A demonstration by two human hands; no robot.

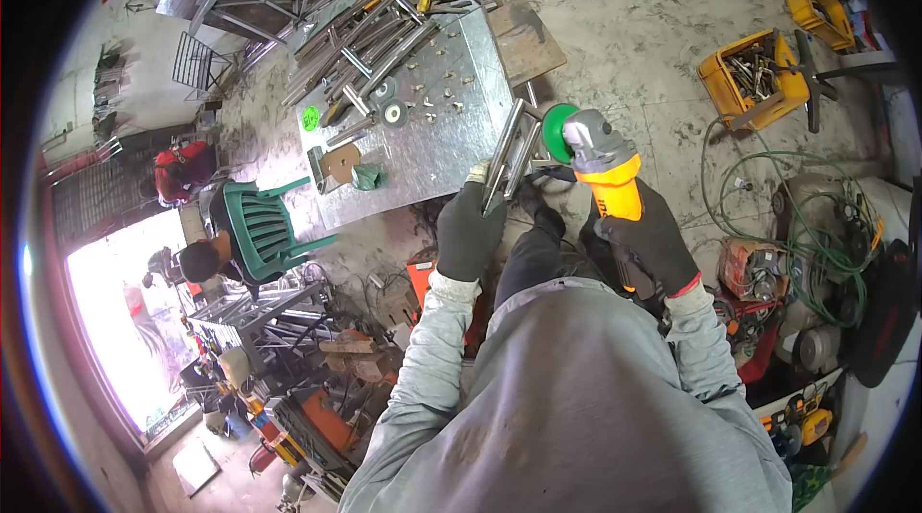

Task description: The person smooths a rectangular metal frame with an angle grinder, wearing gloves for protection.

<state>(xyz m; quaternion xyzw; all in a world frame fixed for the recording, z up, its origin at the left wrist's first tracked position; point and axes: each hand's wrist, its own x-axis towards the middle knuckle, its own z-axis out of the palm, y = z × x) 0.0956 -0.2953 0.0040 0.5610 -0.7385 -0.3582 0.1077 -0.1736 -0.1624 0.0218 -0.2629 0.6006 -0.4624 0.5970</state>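
In a dark glove, my left hand (471,232) is closed round the lower end of a shiny metal tube frame (512,156). My right hand (648,236), gloved too, grips the yellow and grey body of an angle grinder (615,188). The grinder's green disc (557,133) is just right of the frame's upper part; whether they touch I cannot tell. Ahead lies the metal-topped table (423,162), bearing a pile of metal tube pieces (370,52), a small wheel-like disc (393,112) and several small parts.
Yellow crates (754,81) with metal pieces stand at the right, near a coiled green hose (816,254). A green plastic chair (264,228) is left of the table. Two people are at the left, one in red (182,172). Metal frames (279,316) lie at lower left.
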